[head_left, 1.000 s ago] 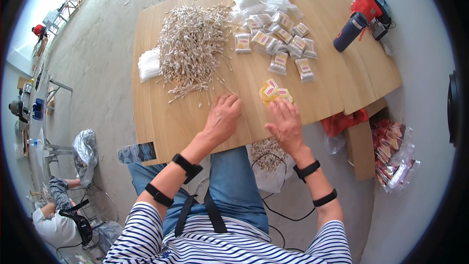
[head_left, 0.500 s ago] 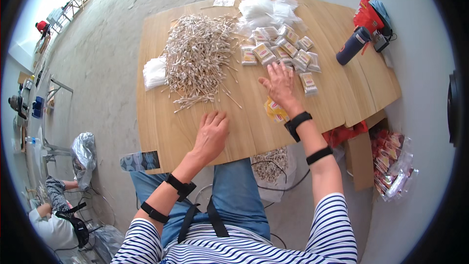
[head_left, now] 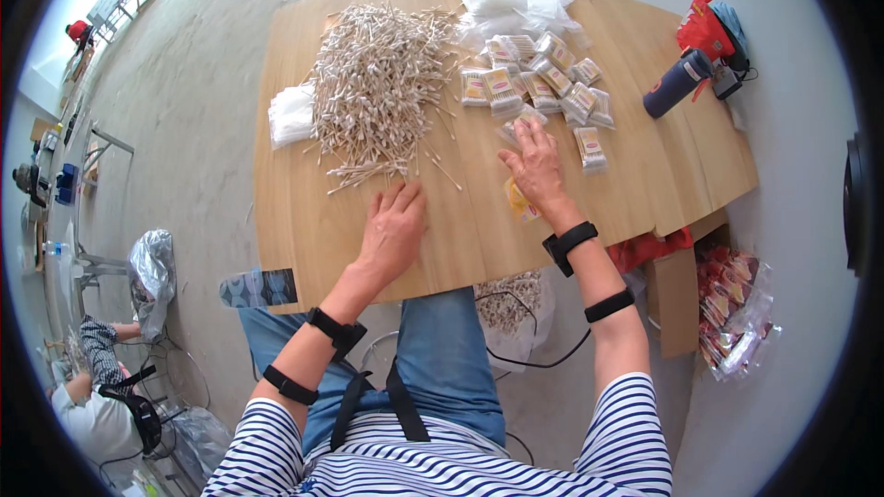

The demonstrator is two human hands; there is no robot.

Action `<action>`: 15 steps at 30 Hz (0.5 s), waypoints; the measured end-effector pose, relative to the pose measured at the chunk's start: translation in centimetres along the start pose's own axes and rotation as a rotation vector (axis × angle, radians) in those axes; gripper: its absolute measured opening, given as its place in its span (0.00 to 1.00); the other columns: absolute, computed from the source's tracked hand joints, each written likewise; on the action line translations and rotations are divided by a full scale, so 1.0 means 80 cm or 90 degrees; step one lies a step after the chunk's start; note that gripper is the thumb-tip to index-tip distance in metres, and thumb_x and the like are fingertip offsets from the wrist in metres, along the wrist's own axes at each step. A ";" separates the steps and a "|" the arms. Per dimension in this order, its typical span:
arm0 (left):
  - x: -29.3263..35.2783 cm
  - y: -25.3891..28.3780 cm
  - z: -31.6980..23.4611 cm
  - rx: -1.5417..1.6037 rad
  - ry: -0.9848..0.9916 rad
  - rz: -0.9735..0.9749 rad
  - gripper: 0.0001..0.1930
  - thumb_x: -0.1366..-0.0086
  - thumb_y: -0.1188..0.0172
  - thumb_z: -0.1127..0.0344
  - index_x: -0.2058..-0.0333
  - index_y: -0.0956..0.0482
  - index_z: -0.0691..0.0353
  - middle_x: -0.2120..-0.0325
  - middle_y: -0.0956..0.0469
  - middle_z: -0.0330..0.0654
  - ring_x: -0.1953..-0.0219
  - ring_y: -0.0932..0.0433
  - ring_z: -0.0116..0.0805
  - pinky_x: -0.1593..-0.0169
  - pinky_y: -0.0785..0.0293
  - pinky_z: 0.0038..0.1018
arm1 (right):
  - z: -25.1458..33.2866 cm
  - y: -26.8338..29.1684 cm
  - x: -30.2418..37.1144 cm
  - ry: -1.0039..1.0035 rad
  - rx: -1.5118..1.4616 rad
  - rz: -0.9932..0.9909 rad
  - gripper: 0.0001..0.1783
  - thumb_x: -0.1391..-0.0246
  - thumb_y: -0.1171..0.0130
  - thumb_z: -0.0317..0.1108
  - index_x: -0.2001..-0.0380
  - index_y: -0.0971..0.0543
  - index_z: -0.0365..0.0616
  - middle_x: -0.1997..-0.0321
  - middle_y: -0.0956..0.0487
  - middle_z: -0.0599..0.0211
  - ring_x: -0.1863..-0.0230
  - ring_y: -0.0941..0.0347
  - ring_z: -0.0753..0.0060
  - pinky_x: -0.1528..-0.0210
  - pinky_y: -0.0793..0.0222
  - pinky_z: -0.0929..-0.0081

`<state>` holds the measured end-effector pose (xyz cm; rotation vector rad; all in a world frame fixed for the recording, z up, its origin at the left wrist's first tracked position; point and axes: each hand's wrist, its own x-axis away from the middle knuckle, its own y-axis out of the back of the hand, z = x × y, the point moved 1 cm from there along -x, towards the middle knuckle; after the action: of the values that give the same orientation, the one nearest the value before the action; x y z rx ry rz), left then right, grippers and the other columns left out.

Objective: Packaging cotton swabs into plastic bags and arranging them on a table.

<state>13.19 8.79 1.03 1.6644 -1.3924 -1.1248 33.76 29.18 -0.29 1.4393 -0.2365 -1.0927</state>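
So the left hand (head_left: 394, 225) is between the worktop's (head_left: 442, 267) middle and its near edge, fingers loosely curled by the near side of a big cotton swab pile (head_left: 378, 83); can't tell if it's got any. Right hand (head_left: 537, 166) is pretty open, thumb out wide, fingertips over a clear packet (head_left: 511, 131), can't tell if they're touching. Yellow cards (head_left: 521, 200) sit by that wrist, nearer the near edge. Filled packs (head_left: 554, 78) lie toward the far edge, right of the swabs.
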 end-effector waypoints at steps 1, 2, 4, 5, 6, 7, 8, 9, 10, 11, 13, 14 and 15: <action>-0.001 0.001 0.005 -0.001 0.007 0.000 0.25 0.43 0.37 0.72 0.45 0.26 0.66 0.39 0.30 0.50 0.34 0.36 0.54 0.33 0.40 0.50 | 0.003 0.006 -0.003 0.004 -0.004 0.003 0.30 0.46 0.33 0.47 0.43 0.23 0.45 0.43 0.26 0.51 0.43 0.31 0.49 0.40 0.32 0.56; -0.002 0.003 0.010 0.002 0.006 -0.005 0.24 0.43 0.37 0.72 0.45 0.25 0.66 0.39 0.30 0.50 0.34 0.36 0.54 0.33 0.40 0.49 | 0.002 0.014 -0.006 -0.077 0.005 0.052 0.29 0.46 0.33 0.47 0.45 0.23 0.45 0.46 0.26 0.52 0.45 0.30 0.49 0.41 0.32 0.56; -0.002 0.007 0.017 0.002 0.013 -0.011 0.24 0.42 0.37 0.71 0.46 0.25 0.66 0.40 0.30 0.51 0.35 0.36 0.54 0.34 0.40 0.49 | -0.010 0.031 -0.005 -0.223 0.066 0.110 0.26 0.47 0.32 0.45 0.47 0.22 0.45 0.49 0.26 0.52 0.46 0.29 0.48 0.42 0.31 0.57; -0.003 0.008 0.016 -0.004 0.021 -0.012 0.23 0.42 0.37 0.70 0.47 0.25 0.65 0.40 0.31 0.51 0.35 0.35 0.54 0.34 0.39 0.49 | -0.021 0.041 -0.001 -0.288 0.118 0.119 0.25 0.48 0.32 0.43 0.48 0.23 0.45 0.50 0.26 0.53 0.46 0.28 0.48 0.42 0.30 0.59; -0.002 0.009 0.017 -0.010 0.031 -0.011 0.22 0.42 0.37 0.70 0.47 0.25 0.65 0.41 0.31 0.51 0.35 0.35 0.53 0.35 0.39 0.48 | -0.026 0.051 0.003 -0.370 0.158 0.099 0.27 0.49 0.31 0.42 0.47 0.24 0.45 0.48 0.26 0.52 0.45 0.28 0.47 0.42 0.31 0.58; -0.001 0.007 0.019 -0.015 0.042 -0.014 0.22 0.42 0.37 0.70 0.47 0.25 0.65 0.41 0.31 0.51 0.35 0.35 0.53 0.35 0.39 0.48 | -0.032 0.060 0.007 -0.450 0.199 0.076 0.29 0.50 0.31 0.41 0.45 0.25 0.44 0.46 0.26 0.51 0.45 0.29 0.47 0.41 0.31 0.57; 0.000 0.005 0.021 -0.008 0.044 -0.026 0.21 0.42 0.37 0.69 0.48 0.25 0.65 0.41 0.31 0.51 0.36 0.35 0.53 0.35 0.39 0.48 | -0.047 0.053 0.017 -0.440 0.193 0.080 0.29 0.50 0.31 0.41 0.45 0.25 0.44 0.46 0.26 0.51 0.45 0.29 0.47 0.41 0.31 0.57; -0.004 0.002 0.018 0.004 0.035 -0.037 0.21 0.41 0.37 0.69 0.49 0.24 0.64 0.42 0.31 0.51 0.36 0.35 0.53 0.35 0.38 0.49 | -0.075 0.042 0.033 -0.348 0.176 0.042 0.30 0.50 0.31 0.40 0.44 0.26 0.42 0.44 0.27 0.50 0.43 0.29 0.46 0.40 0.32 0.55; -0.009 0.001 0.016 0.005 0.038 -0.038 0.21 0.41 0.37 0.69 0.49 0.24 0.64 0.42 0.31 0.51 0.36 0.35 0.53 0.35 0.38 0.49 | -0.095 0.036 0.043 -0.256 0.159 0.006 0.32 0.50 0.31 0.40 0.43 0.27 0.40 0.41 0.28 0.49 0.42 0.30 0.45 0.39 0.33 0.53; -0.011 0.003 0.019 0.018 0.025 -0.040 0.21 0.41 0.37 0.68 0.49 0.25 0.64 0.41 0.31 0.51 0.36 0.35 0.54 0.35 0.39 0.48 | -0.101 0.033 0.041 -0.208 0.032 0.017 0.33 0.50 0.31 0.38 0.43 0.28 0.36 0.39 0.29 0.47 0.40 0.31 0.45 0.37 0.36 0.52; -0.010 0.010 0.028 0.025 0.025 -0.050 0.21 0.41 0.37 0.68 0.49 0.25 0.64 0.41 0.31 0.51 0.36 0.35 0.54 0.35 0.39 0.48 | -0.077 0.035 0.030 -0.203 0.026 0.001 0.31 0.49 0.31 0.38 0.44 0.26 0.35 0.42 0.26 0.46 0.41 0.30 0.45 0.39 0.34 0.54; -0.008 0.014 0.033 0.009 0.014 -0.053 0.21 0.41 0.37 0.68 0.49 0.25 0.65 0.42 0.30 0.51 0.36 0.35 0.54 0.34 0.39 0.48 | -0.065 0.038 0.026 -0.208 0.027 -0.020 0.29 0.49 0.32 0.37 0.46 0.25 0.35 0.45 0.24 0.46 0.42 0.28 0.45 0.41 0.32 0.56; -0.005 0.015 0.035 -0.004 -0.001 -0.055 0.21 0.41 0.38 0.69 0.49 0.25 0.65 0.42 0.30 0.52 0.36 0.35 0.54 0.34 0.40 0.48 | -0.051 0.047 0.023 -0.201 0.025 -0.018 0.29 0.49 0.32 0.37 0.46 0.25 0.35 0.45 0.24 0.46 0.42 0.28 0.45 0.41 0.32 0.56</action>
<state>10.12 9.02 1.09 1.7344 -1.3274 -1.1780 39.33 29.74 1.31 1.3022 -0.4653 -1.3441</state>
